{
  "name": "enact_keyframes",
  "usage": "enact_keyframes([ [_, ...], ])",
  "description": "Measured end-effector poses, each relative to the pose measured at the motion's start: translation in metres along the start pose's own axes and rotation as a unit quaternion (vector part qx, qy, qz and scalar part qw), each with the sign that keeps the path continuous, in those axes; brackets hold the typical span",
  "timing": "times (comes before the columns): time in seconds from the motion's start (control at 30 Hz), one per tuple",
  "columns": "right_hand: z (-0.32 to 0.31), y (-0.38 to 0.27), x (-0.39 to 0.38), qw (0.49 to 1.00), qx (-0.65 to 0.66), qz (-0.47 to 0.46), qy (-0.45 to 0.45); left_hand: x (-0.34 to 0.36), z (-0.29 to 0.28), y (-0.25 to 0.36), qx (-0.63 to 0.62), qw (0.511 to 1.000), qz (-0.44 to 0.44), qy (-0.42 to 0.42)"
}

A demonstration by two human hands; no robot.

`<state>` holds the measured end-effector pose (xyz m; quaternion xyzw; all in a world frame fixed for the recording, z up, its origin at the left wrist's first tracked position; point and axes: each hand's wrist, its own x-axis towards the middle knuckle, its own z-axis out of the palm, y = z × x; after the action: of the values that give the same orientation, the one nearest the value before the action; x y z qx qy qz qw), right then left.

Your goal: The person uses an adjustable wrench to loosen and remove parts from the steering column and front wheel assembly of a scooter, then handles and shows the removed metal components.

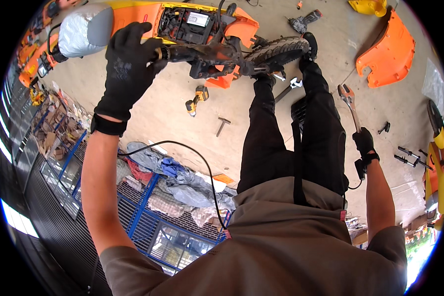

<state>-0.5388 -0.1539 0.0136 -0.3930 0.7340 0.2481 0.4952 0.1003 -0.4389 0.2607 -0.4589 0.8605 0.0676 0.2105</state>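
My left hand (128,69), in a black glove, is at the upper end of a dark, greasy front fork (207,55). Its thumb and fingers sit around the end of the stem. At the fork's other end a knobbly black tyre (283,49) rests by my feet. Away to the right, my gloved right hand (364,142) is closed on the handle of a large wrench (349,98), its jaws pointing away from me. Beside the fork lies an orange vehicle body (133,17) with its wiring and battery bay (187,24) exposed.
On the floor are a yellow-black cordless drill (197,101), a hammer (223,126), an adjustable wrench (290,89) and another power tool (306,20). An orange panel (388,52) lies at far right. Cloths (182,182) cover a blue rack. A black cable (202,158) hangs near my left arm.
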Motion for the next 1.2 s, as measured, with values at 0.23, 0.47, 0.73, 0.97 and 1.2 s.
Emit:
enact_keyframes([
  [0.23, 0.002, 0.001, -0.001, 1.0, 0.01, 0.005, 0.002, 0.003, -0.001, 0.005, -0.043, 0.998, 0.001, 0.051],
  [0.47, -0.006, -0.01, -0.006, 1.0, 0.015, 0.013, -0.012, 0.0, 0.001, -0.001, -0.014, 1.0, 0.006, 0.008],
  [0.73, 0.0, 0.0, 0.0, 1.0, 0.015, -0.011, 0.001, 0.0, -0.002, 0.005, -0.03, 0.999, -0.004, 0.026],
  [0.97, -0.003, -0.002, 0.0, 1.0, 0.006, -0.004, -0.003, -0.007, 0.012, -0.011, -0.047, 0.996, -0.072, -0.027],
  [1.2, -0.004, -0.005, 0.001, 1.0, 0.014, 0.011, -0.011, 0.003, 0.0, 0.002, -0.028, 0.999, -0.035, 0.005],
])
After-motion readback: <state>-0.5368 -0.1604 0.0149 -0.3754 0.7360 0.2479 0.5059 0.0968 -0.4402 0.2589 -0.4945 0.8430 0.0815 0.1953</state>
